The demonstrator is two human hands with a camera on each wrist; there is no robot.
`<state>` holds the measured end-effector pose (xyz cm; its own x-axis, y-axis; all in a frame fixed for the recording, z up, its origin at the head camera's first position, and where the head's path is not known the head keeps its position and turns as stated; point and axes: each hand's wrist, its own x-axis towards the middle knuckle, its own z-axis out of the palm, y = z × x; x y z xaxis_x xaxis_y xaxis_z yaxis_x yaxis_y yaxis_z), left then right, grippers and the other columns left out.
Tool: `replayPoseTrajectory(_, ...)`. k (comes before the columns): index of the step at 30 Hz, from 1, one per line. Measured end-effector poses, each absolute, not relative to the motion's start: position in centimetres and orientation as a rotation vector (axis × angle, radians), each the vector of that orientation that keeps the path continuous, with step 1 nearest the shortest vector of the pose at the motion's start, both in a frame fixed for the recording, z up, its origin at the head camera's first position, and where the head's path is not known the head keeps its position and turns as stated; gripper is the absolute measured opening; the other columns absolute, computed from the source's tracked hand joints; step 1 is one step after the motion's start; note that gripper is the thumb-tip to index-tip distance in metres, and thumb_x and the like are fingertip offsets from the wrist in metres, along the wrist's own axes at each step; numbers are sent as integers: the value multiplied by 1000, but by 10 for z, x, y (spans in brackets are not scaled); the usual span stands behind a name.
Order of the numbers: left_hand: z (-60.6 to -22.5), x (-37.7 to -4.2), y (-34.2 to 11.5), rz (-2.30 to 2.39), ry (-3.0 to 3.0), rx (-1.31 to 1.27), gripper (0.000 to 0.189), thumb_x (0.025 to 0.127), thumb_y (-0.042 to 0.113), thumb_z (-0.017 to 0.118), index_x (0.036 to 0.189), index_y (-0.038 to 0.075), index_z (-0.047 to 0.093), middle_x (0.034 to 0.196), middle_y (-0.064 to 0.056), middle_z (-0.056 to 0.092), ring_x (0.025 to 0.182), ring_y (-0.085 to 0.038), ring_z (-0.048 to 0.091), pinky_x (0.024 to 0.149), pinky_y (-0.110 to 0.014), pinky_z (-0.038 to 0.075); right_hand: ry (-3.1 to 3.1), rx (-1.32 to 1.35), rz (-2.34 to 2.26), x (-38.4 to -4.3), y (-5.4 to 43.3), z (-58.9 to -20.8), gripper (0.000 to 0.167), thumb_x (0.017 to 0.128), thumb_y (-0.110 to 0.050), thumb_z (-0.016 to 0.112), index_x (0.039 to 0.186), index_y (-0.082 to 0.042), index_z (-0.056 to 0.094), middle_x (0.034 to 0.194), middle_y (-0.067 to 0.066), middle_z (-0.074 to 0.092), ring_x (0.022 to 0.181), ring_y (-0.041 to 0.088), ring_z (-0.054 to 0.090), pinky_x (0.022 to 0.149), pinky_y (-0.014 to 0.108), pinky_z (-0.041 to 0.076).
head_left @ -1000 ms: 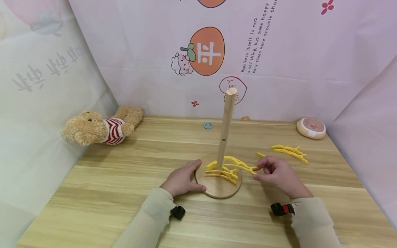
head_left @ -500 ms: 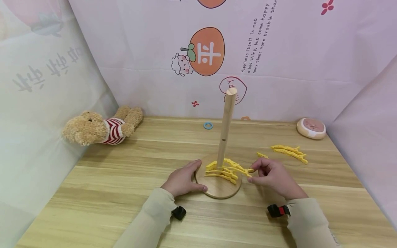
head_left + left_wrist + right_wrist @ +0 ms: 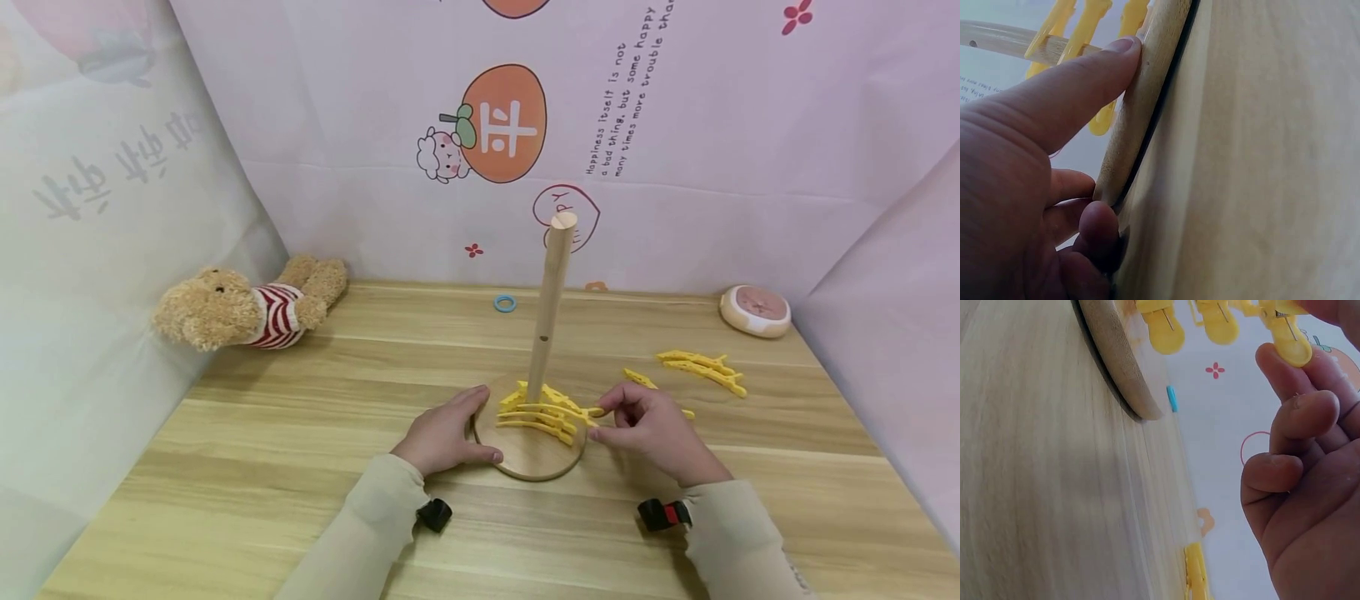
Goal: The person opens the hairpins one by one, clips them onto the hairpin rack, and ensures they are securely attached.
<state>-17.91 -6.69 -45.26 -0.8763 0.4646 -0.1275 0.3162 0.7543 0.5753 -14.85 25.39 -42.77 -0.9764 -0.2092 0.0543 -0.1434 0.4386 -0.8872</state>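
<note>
A round wooden base (image 3: 534, 468) carries an upright wooden post (image 3: 551, 308). My left hand (image 3: 446, 433) grips the base's left rim, thumb at the near side and fingers round the edge in the left wrist view. Low on the post sit yellow hair clips (image 3: 536, 427), stacked close together. With thumb and forefinger, my right hand (image 3: 660, 433) pinches the tail ends of another yellow hair clip (image 3: 580, 412) just above them. One long arm of this clip crosses in front of the post, the other passes behind it. Its tail (image 3: 1292, 347) shows in the right wrist view.
Two yellow clips (image 3: 701, 367) lie right of the stand; one more clip (image 3: 639, 378) is partly hidden behind my right hand. A small blue ring (image 3: 505, 303) lies at the back, a teddy bear (image 3: 232, 308) back left, a rounded beige object (image 3: 756, 311) back right.
My right hand has moved left and slightly down, bringing the pinched clip further round the post, close over the stacked clips. My left hand stays on the base.
</note>
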Motion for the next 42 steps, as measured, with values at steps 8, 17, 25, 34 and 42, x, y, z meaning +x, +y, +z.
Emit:
replayPoseTrajectory(8, -453, -179, -66, 808, 2688, 614, 101, 78, 55, 81, 156, 11, 36, 162, -3, 32, 147, -27, 33, 115, -52, 34, 2621, -316, -1621, -147, 252, -427, 31, 78, -24, 88, 99, -11, 69, 70, 8, 53, 59, 13, 46, 49, 28, 41)
replayPoseTrajectory(17, -450, -178, -65, 783, 2690, 629, 100, 79, 54, 81, 157, 10, 35, 163, -5, 30, 148, -27, 32, 115, -51, 33, 2634, -338, -1639, -147, 249, -427, 27, 80, -20, 87, 98, -12, 69, 69, 7, 53, 58, 13, 46, 48, 28, 40)
replayPoseTrajectory(25, -451, -178, -65, 751, 2689, 640, 100, 80, 54, 80, 157, 9, 35, 164, -4, 29, 149, -26, 30, 115, -51, 33, 2659, -344, -1649, -147, 246, -431, 26, 80, -20, 87, 98, -13, 69, 71, 8, 54, 59, 13, 47, 48, 27, 40)
replayPoseTrajectory(34, -449, -178, -63, 723, 2675, 620, 100, 81, 55, 79, 158, 11, 33, 164, -4, 28, 148, -27, 32, 114, -53, 35, 2687, -344, -1626, -148, 244, -433, 27, 80, -25, 87, 100, -16, 70, 72, 8, 56, 59, 15, 48, 50, 27, 42)
replayPoseTrajectory(42, -447, -178, -63, 712, 2679, 624, 100, 81, 56, 79, 158, 10, 33, 164, -5, 29, 147, -28, 34, 113, -52, 36, 2688, -329, -1635, -148, 243, -433, 28, 80, -25, 87, 101, -15, 71, 73, 8, 56, 60, 15, 47, 50, 27, 41)
